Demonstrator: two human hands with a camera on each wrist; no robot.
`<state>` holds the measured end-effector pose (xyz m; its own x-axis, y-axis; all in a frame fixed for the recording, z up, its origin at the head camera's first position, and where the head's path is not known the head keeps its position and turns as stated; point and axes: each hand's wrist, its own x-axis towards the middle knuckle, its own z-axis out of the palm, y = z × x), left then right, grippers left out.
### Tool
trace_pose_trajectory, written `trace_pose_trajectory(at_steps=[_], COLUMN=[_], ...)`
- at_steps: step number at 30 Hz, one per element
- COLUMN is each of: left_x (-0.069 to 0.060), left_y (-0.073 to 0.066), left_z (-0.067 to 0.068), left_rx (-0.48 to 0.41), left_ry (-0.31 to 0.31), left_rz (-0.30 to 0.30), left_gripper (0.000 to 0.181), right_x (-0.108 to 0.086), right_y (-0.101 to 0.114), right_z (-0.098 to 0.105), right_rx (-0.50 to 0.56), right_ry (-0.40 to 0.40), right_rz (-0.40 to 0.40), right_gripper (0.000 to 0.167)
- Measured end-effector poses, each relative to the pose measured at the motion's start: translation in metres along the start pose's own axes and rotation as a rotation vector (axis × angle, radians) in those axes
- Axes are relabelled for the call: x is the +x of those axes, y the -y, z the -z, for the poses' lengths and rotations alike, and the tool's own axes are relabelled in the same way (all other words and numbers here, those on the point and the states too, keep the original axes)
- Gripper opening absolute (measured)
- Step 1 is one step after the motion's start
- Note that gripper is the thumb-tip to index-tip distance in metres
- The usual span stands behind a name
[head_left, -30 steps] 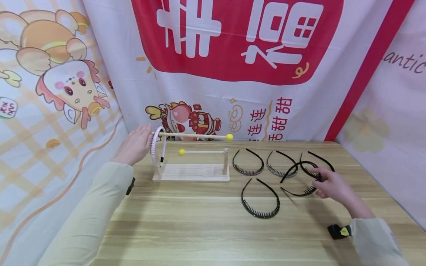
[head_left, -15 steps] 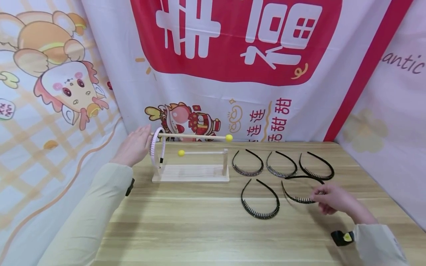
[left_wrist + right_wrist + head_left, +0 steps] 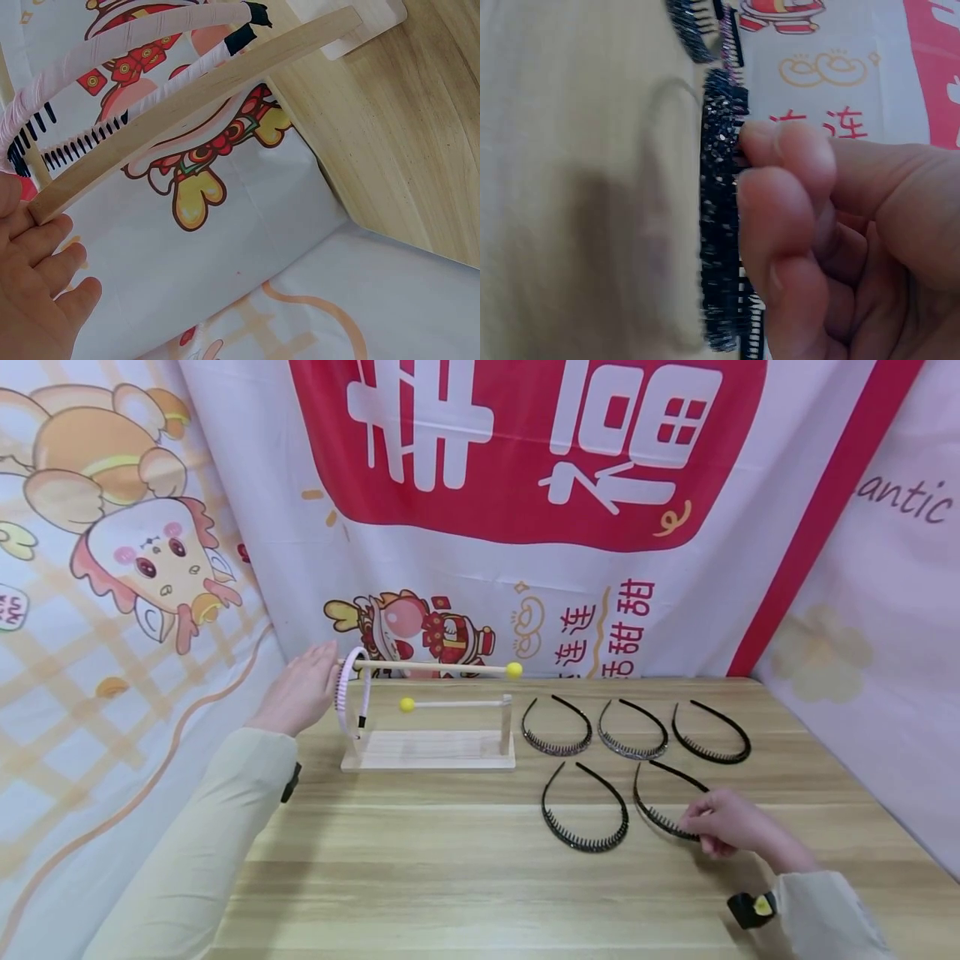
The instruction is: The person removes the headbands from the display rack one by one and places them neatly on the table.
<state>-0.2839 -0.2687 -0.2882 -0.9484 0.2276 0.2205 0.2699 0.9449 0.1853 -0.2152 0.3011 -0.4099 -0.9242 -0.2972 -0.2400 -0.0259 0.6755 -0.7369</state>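
Note:
My right hand [image 3: 731, 827] pinches the toothed curve of a black headband [image 3: 652, 814] just over the table. In the right wrist view, thumb and fingers meet at the teeth behind a black glittery band [image 3: 720, 217]. My left hand [image 3: 300, 689] rests against the top of the left post of a wooden stand [image 3: 431, 750]; in the left wrist view its fingers touch the end of that post [image 3: 202, 97], without wrapping round it. Beside those fingers a pink wrapped headband [image 3: 352, 693] with black teeth hangs on the upper rod [image 3: 442, 668]. My left thumb is hard to make out.
Dark toothed headbands lie on the wooden table [image 3: 420, 877]: one at the back left [image 3: 557, 727], one at the back middle [image 3: 633, 731], one at the back right [image 3: 711, 733], and one nearer the front [image 3: 585, 810]. The stand's lower rod [image 3: 457, 703] ends in a yellow ball. Printed cloth walls enclose the table.
My right hand has brought the black headband down and toward the front, from over the back-right headband to the front row. My left hand stays at the stand.

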Motion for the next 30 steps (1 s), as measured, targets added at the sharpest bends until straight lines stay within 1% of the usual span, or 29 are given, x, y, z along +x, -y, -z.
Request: trace_pose_trajectory(at_steps=[7,17,22,27,30], left_x=[0.000,-0.001,0.000,0.001,0.001], left_y=[0.000,0.000,0.001,0.002,0.001], left_z=[0.000,0.001,0.000,0.000,0.000], left_rx=[0.004,0.013,0.013,0.013,0.011], left_ry=[-0.001,0.000,0.003,0.003,0.004], left_rz=[0.002,-0.008,-0.005,-0.003,-0.002], left_gripper=[0.051,0.051,0.051,0.051,0.051], right_x=[0.003,0.005,0.005,0.008,0.009], right_y=[-0.002,0.000,0.000,0.001,0.003], right_z=[-0.011,-0.011,-0.008,-0.003,0.001], right_rx=[-0.001,0.015,0.052,0.081,0.108], right_ry=[0.019,0.032,0.040,0.013,0.012], right_rz=[-0.005,-0.049,-0.042,-0.010,0.005], right_gripper=[0.010,0.011,0.017,0.027,0.033])
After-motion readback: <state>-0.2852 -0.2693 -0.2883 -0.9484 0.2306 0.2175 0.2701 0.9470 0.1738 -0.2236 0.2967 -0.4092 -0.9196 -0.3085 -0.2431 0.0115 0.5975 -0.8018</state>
